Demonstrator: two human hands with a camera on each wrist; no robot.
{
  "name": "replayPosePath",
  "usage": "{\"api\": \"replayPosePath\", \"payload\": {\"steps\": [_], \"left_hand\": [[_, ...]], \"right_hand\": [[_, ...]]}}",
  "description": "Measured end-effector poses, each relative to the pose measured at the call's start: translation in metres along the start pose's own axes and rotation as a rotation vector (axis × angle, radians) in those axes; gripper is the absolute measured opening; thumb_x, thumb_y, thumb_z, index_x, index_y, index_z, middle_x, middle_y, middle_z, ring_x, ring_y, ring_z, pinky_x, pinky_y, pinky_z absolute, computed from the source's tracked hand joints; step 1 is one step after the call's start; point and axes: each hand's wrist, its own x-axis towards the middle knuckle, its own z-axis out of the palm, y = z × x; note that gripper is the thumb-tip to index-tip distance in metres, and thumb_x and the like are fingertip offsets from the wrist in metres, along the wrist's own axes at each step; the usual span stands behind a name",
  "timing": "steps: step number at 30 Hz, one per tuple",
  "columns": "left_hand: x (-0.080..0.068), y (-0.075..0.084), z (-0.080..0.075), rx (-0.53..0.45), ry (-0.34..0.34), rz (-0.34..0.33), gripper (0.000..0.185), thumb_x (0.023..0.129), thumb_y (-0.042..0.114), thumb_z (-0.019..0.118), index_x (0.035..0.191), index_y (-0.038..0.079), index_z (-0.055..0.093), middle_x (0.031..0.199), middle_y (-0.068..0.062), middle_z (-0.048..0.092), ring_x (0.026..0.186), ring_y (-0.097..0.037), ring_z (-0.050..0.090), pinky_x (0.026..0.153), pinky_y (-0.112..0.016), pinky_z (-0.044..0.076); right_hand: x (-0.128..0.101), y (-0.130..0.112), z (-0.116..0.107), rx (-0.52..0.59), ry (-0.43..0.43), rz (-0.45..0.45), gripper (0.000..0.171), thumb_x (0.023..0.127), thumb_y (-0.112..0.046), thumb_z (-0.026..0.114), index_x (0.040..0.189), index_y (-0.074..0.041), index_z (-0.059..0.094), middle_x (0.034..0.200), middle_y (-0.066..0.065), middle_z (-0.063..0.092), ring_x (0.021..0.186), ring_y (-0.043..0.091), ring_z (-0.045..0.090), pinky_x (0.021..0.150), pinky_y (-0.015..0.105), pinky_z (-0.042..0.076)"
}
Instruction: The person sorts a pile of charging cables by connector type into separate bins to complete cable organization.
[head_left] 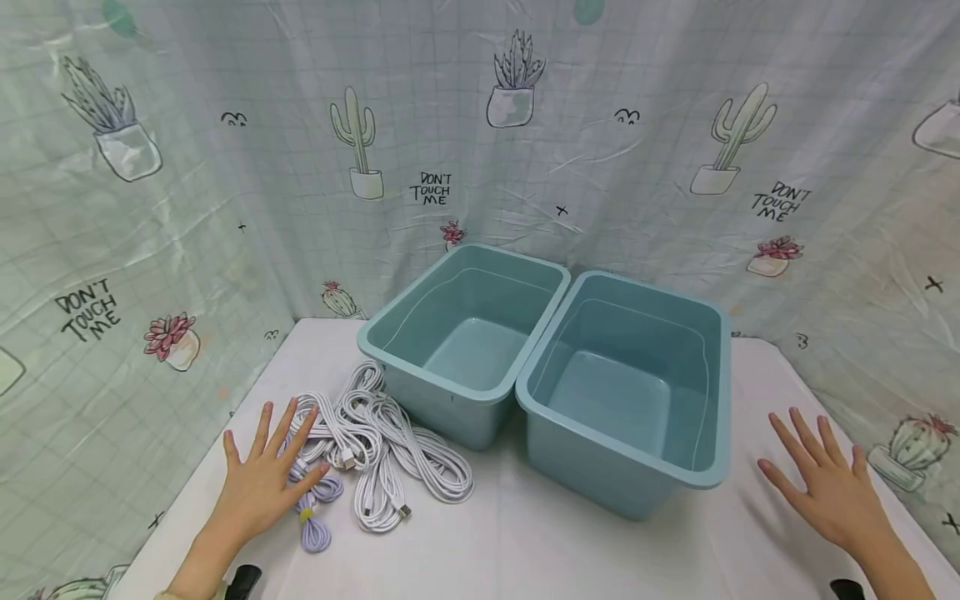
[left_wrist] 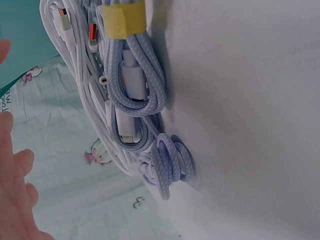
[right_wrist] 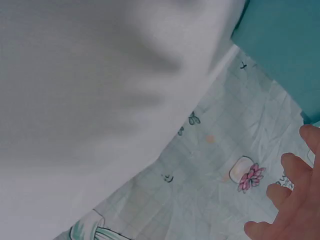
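My left hand (head_left: 258,483) is spread with straight fingers over the left side of the table, holding nothing. Beside and partly beneath it lies a heap of coiled white cables (head_left: 442,467). A lavender braided cable (head_left: 315,533) tied with a yellow band lies nearest that hand; the left wrist view shows its yellow band (left_wrist: 124,20) close up, with connectors tucked among the loops. On the far right, my right hand (head_left: 832,483) is likewise spread and holds nothing, its shadow falling on the table in the right wrist view.
Two blue-green plastic bins stand side by side at the back, a left bin (head_left: 420,387) and a right bin (head_left: 622,467), both with bare floors. A white cloth covers the table (head_left: 450,558). Cactus-print curtains (head_left: 285,233) hang behind and along both sides.
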Motion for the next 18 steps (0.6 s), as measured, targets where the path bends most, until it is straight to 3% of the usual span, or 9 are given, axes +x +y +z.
{"api": "replayPosePath", "payload": {"steps": [14,18], "left_hand": [[0.0,-0.004,-0.003,0.008,0.038,0.05,0.078,0.079,0.05,0.055,0.143,0.028,0.016,0.152,0.005,0.001,0.138,-0.018,-0.014,0.099,-0.059,-0.022],[0.001,-0.005,-0.005,0.004,0.054,0.061,0.077,0.078,0.05,0.056,0.142,0.027,0.019,0.152,0.005,0.004,0.139,-0.018,-0.012,0.1,-0.059,-0.02]], "right_hand": [[0.005,-0.012,-0.018,-0.01,0.085,-0.053,0.071,0.089,-0.039,0.046,0.144,-0.021,0.005,0.15,0.011,0.004,0.136,0.014,-0.019,0.103,0.056,-0.018],[0.008,-0.018,-0.025,0.015,0.11,-0.077,0.069,0.09,-0.036,0.046,0.144,-0.02,0.007,0.15,0.009,0.002,0.137,0.011,-0.017,0.105,0.054,-0.017]]}}
